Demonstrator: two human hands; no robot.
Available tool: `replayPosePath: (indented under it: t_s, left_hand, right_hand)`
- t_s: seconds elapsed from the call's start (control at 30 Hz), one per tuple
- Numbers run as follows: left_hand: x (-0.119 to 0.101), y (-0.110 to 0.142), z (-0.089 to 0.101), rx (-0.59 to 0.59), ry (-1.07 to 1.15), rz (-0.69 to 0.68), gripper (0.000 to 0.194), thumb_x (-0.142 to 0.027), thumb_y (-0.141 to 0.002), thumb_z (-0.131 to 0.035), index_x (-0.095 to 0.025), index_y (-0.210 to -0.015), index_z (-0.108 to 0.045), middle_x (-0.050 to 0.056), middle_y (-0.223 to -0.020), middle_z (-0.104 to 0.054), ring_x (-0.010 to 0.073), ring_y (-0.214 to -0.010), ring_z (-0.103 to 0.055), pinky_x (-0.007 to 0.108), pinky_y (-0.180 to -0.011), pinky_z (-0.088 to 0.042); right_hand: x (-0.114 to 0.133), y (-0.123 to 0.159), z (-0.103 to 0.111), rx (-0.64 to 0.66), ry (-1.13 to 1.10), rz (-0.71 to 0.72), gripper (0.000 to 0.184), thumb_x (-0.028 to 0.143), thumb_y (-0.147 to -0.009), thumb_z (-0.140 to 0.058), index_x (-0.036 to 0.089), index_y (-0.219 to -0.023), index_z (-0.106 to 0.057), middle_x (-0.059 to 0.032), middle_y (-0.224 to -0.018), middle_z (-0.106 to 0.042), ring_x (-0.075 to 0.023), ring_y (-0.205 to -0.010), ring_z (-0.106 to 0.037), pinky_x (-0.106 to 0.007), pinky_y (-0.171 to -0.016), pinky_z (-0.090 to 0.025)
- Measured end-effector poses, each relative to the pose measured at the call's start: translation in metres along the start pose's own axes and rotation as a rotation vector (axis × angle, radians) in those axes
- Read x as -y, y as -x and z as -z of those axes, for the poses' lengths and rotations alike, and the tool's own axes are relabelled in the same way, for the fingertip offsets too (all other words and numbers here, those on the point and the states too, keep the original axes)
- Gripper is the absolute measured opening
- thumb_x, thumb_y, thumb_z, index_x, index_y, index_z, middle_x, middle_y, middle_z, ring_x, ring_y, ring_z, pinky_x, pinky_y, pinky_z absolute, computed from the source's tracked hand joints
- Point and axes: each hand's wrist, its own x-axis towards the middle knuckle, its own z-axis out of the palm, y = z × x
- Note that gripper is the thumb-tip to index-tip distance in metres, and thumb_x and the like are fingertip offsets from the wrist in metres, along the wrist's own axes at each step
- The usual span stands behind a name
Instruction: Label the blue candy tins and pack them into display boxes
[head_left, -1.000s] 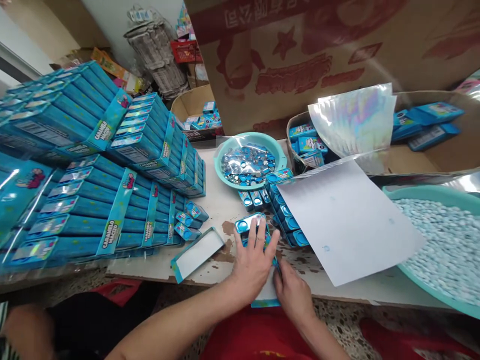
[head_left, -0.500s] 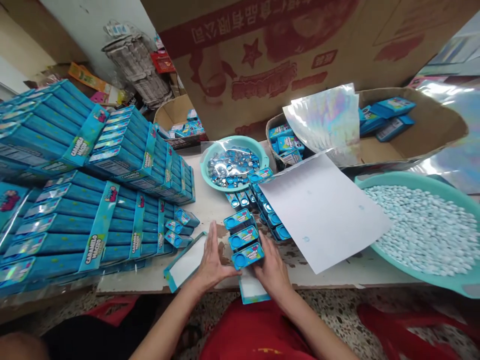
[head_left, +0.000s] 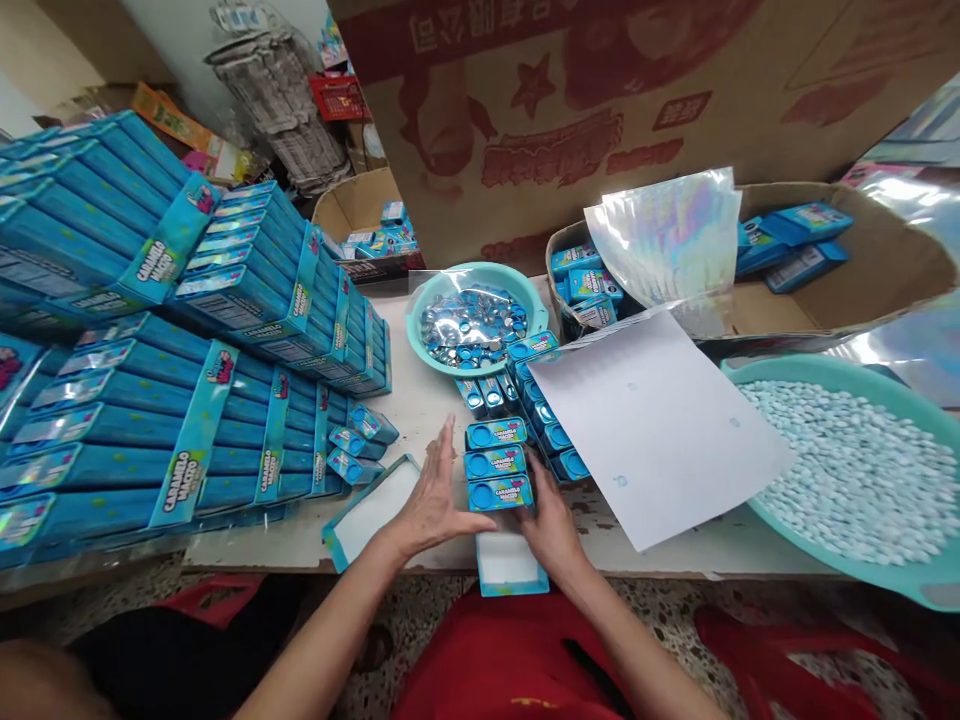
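Note:
Three small blue candy boxes [head_left: 498,464] labelled "Caramelo Macizo" stand in a row in front of me. My right hand [head_left: 553,520] grips their right side, its fingertips partly hidden behind them. To their left is my left hand [head_left: 429,498], open, fingers stretched forward and thumb pointing toward the front box. A small gap separates it from the boxes. Below the boxes lies a blue-edged tray with a white inside [head_left: 513,562], between my wrists. A similar open tray [head_left: 375,508] lies slanted left of my left hand.
Stacked packs of blue boxes [head_left: 187,440] fill the left, with several loose boxes [head_left: 360,445] beside them. Behind are a turquoise basin [head_left: 415,335] of small shiny pieces and more small boxes [head_left: 555,436]. A white sheet [head_left: 660,430] and a basin of pale candies [head_left: 934,590] lie right.
The three boxes have turned from a slant into a straight, tighter row. Both hands stay on either side, and the whole view has shifted slightly.

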Motion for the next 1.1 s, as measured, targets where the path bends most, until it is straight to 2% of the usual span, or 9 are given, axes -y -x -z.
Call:
replayPosePath:
  t_s: [0.07, 0.17, 0.27, 0.37, 0.6, 0.73, 0.83, 0.97, 1.1]
  left_hand:
    - [-0.018, -0.02, 0.017, 0.009, -0.062, -0.026, 0.127, -0.063, -0.058, -0.071, -0.023, -0.146, 0.011, 0.018, -0.155, 0.0, 0.0358, -0.141, -0.007, 0.055, -0.11, -0.021]
    - [-0.034, -0.056, 0.029, 0.094, -0.129, 0.066, 0.077, -0.058, -0.08, -0.053, -0.024, -0.143, -0.027, 0.011, -0.149, -0.031, 0.0294, -0.137, -0.028, 0.047, -0.109, -0.028]
    - [-0.028, -0.073, 0.032, 0.201, -0.075, 0.184, 0.042, -0.046, -0.089, -0.042, -0.023, -0.123, -0.055, 0.006, -0.123, -0.061, 0.0221, -0.112, -0.056, 0.034, -0.096, -0.043]
    - [-0.014, -0.07, 0.036, 0.181, -0.043, 0.184, 0.032, -0.041, -0.09, -0.041, -0.022, -0.103, -0.064, 0.001, -0.097, -0.07, 0.0164, -0.087, -0.064, 0.025, -0.08, -0.047]
    - [-0.004, -0.094, 0.039, 0.213, -0.206, 0.288, 0.031, -0.041, -0.086, -0.042, -0.025, -0.096, -0.067, 0.0, -0.087, -0.07, 0.0189, -0.081, -0.063, 0.026, -0.074, -0.045]
    - [0.002, -0.098, 0.045, 0.326, 0.162, 0.334, 0.043, -0.052, -0.083, -0.045, -0.021, -0.106, -0.066, 0.005, -0.102, -0.069, 0.0226, -0.097, -0.061, 0.031, -0.086, -0.046]
    - [0.012, -0.066, 0.048, 0.216, 0.458, 0.295, 0.072, -0.065, -0.077, -0.048, -0.022, -0.135, -0.045, 0.011, -0.137, -0.049, 0.028, -0.125, -0.046, 0.038, -0.099, -0.041]
    - [0.02, -0.017, 0.022, 0.219, 0.458, 0.321, 0.114, -0.064, -0.059, -0.07, -0.027, -0.148, -0.008, 0.013, -0.15, -0.028, 0.0323, -0.134, -0.034, 0.044, -0.101, -0.04]
    - [0.018, -0.009, -0.019, 0.163, 0.36, 0.373, 0.109, -0.049, -0.063, -0.073, -0.023, -0.147, -0.009, 0.014, -0.141, -0.041, 0.0315, -0.127, -0.043, 0.046, -0.102, -0.039]
  right_hand:
    - [0.001, -0.001, -0.002, 0.001, 0.0, -0.002, 0.068, 0.012, -0.076, -0.046, 0.022, -0.141, -0.032, -0.0109, -0.135, -0.047, -0.0264, -0.127, -0.043, -0.045, -0.102, -0.041]
    - [0.001, 0.0, -0.006, -0.042, -0.023, 0.008, 0.069, 0.006, -0.073, -0.042, 0.022, -0.14, -0.035, -0.0103, -0.13, -0.051, -0.0246, -0.125, -0.045, -0.043, -0.1, -0.042]
    - [0.0, 0.002, -0.012, -0.116, -0.094, 0.032, 0.071, 0.001, -0.072, -0.038, 0.022, -0.139, -0.037, -0.0101, -0.128, -0.051, -0.0219, -0.123, -0.046, -0.041, -0.101, -0.041]
    - [-0.001, 0.004, -0.018, -0.169, -0.142, 0.04, 0.072, -0.002, -0.07, -0.039, 0.023, -0.137, -0.041, -0.0091, -0.127, -0.052, -0.0206, -0.122, -0.046, -0.04, -0.104, -0.039]
    - [-0.001, 0.004, -0.019, -0.128, -0.03, -0.029, 0.075, -0.006, -0.069, -0.038, 0.022, -0.139, -0.04, -0.0119, -0.132, -0.049, -0.0255, -0.125, -0.045, -0.045, -0.103, -0.04]
    - [0.003, 0.004, -0.014, -0.071, -0.002, -0.048, 0.073, 0.004, -0.072, -0.047, 0.021, -0.142, -0.034, -0.0127, -0.135, -0.046, -0.0286, -0.126, -0.044, -0.047, -0.102, -0.041]
    - [0.006, 0.002, -0.009, -0.007, -0.019, -0.074, 0.072, 0.013, -0.074, -0.052, 0.018, -0.143, -0.032, -0.0135, -0.136, -0.046, -0.0304, -0.126, -0.043, -0.047, -0.102, -0.041]
    - [0.002, 0.001, -0.006, 0.002, -0.014, -0.054, 0.07, 0.011, -0.075, -0.049, 0.02, -0.143, -0.032, -0.0115, -0.139, -0.044, -0.0282, -0.129, -0.041, -0.045, -0.102, -0.041]
    - [-0.004, 0.003, -0.004, 0.001, -0.001, -0.015, 0.068, 0.008, -0.077, -0.042, 0.023, -0.142, -0.033, -0.0089, -0.137, -0.047, -0.0238, -0.128, -0.043, -0.041, -0.102, -0.042]
